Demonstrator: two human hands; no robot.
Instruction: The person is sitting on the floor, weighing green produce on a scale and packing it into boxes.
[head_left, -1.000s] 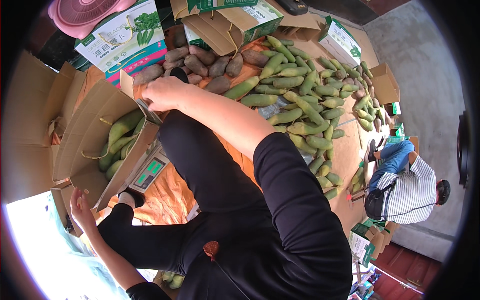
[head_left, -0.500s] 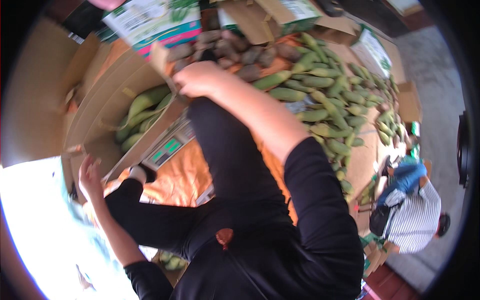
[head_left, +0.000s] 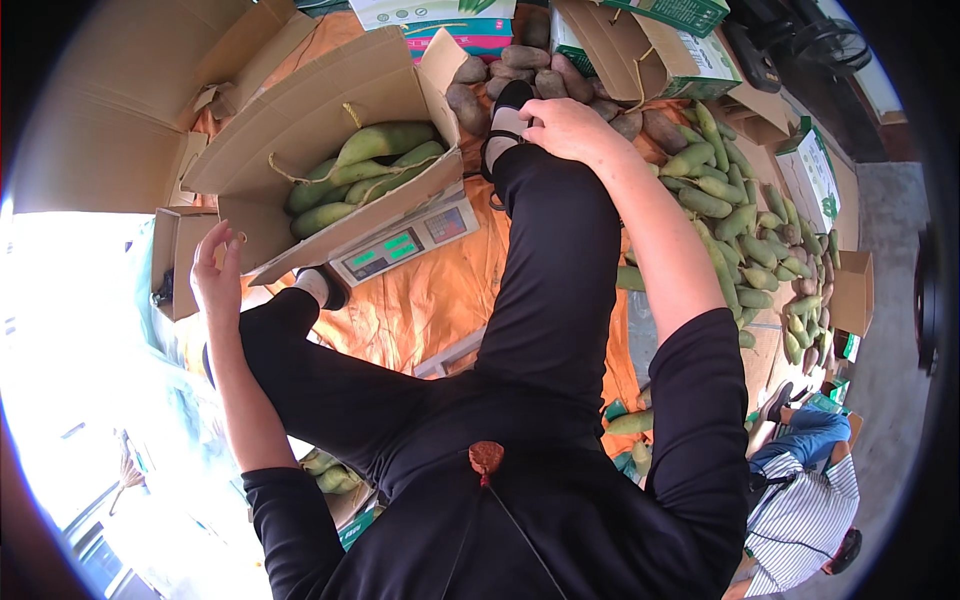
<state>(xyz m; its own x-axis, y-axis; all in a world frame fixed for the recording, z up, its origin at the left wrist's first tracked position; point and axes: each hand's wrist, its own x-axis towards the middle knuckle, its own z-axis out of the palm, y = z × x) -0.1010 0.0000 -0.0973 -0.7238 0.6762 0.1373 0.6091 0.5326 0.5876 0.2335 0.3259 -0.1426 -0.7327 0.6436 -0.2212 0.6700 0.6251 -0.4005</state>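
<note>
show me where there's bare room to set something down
Bare orange sheet shows between the scale and the legs, and grey floor right of the rightmost brown box. Crowded: green radishes and brown roots near the right hand.

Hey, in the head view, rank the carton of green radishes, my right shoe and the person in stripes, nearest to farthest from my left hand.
1. Carton of green radishes: just above and right of your left hand.
2. Right shoe: upper middle.
3. Person in stripes: far lower right.
</note>
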